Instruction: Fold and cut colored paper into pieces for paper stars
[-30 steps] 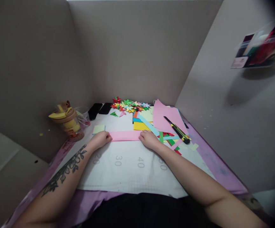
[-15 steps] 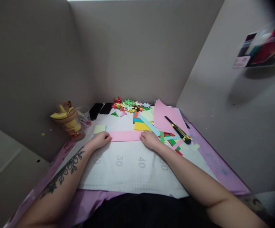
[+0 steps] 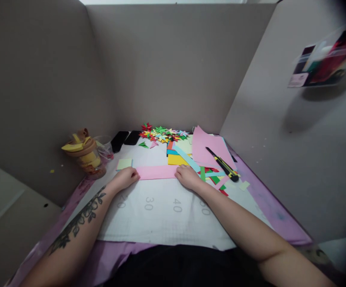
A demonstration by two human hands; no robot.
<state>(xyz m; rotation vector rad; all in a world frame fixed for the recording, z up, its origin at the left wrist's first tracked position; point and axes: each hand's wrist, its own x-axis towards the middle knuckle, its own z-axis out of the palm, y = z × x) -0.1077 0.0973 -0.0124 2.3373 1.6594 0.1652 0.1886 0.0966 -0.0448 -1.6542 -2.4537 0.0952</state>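
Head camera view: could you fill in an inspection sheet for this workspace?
Surface: white sheet printed with grey numbers, over purple cloth.
Job's things: pink rectangular paper strip, spanning both hands.
Hands: left hand at the strip's left end, right hand at its right.
Clutter: multicoloured folded-paper stars at the back; black-and-yellow utility knife, blade seemingly out, at right; two flat black objects at back left.
Cables: nothing seen.
Surroundings: plain grey walls on three sides.
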